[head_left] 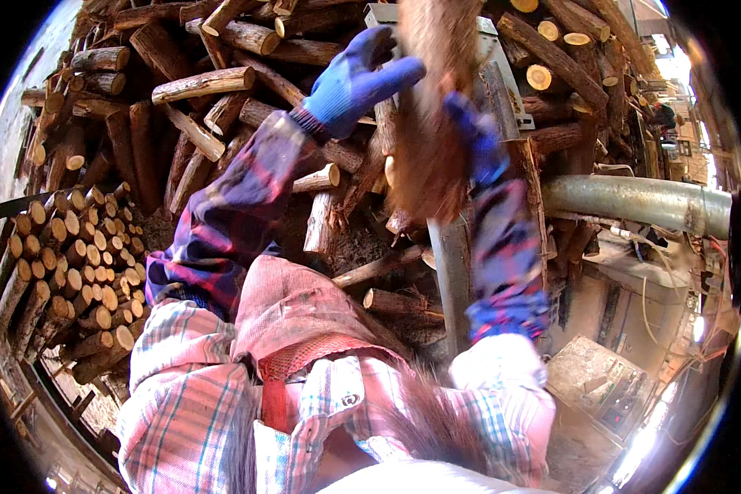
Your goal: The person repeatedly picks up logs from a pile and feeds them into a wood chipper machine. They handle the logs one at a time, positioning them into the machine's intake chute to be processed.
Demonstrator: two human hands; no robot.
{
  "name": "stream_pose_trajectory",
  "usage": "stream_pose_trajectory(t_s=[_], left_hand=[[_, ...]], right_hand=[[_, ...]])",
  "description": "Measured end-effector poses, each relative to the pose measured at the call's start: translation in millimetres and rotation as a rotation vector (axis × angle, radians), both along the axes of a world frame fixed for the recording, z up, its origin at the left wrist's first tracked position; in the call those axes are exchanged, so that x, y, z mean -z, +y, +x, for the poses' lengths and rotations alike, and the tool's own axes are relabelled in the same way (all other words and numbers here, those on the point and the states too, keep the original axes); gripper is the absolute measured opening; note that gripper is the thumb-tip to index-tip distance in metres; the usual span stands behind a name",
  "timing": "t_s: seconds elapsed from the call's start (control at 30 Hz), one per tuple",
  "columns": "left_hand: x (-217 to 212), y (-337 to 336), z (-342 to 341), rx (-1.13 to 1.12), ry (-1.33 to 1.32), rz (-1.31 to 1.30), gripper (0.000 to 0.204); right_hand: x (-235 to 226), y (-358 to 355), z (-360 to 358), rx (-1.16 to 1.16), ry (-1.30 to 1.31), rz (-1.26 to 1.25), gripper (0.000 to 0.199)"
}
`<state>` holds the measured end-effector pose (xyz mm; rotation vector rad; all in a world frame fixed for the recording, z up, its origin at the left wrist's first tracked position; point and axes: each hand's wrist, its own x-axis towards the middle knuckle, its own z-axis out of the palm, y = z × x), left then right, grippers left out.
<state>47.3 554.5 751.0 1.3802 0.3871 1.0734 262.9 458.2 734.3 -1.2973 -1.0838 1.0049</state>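
Blue-gloved left hand (356,78) and right hand (473,136) grip a blurred brown log (431,107) from either side; log stands upright between both palms, raised above the log pile (165,123); grey pipe (642,204) lies right of it.

- A flat grey control panel (603,380) with small buttons and little labels sat low on the right, tilted, below the big grey pipe (634,202).

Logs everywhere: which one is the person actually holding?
The blurred reddish-brown bark-covered log raised upright between both blue-gloved hands, left hand and right hand; the other logs lie piled.
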Motion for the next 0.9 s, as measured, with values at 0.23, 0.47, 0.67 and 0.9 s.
stream_pose_trajectory(t_s=[0.23, 0.47, 0.67, 0.9], left_hand=[[11.5, -25.7, -26.6, 0.172, 0.172, -0.324, 0.075], [180.0, -28.4, -124.5, -0.135, 0.288, -0.817, 0.063], [323.5, -61.5, -200.0, -0.366, 0.469, -0.962, 0.039], [402.6, -90.3, -246.5, -0.206, 0.603, -1.061, 0.044]], right_hand=[[-59.7, 76.9, 136.7, 0.103, -0.844, -0.242, 0.109], [-24.0, 26.8, 102.1, 0.256, -1.419, -0.449, 0.104], [20.7, 7.5, -119.9, -0.014, -0.693, -0.329, 0.067], [334.8, 125.3, -55.5, 0.374, -0.892, -0.625, 0.119]])
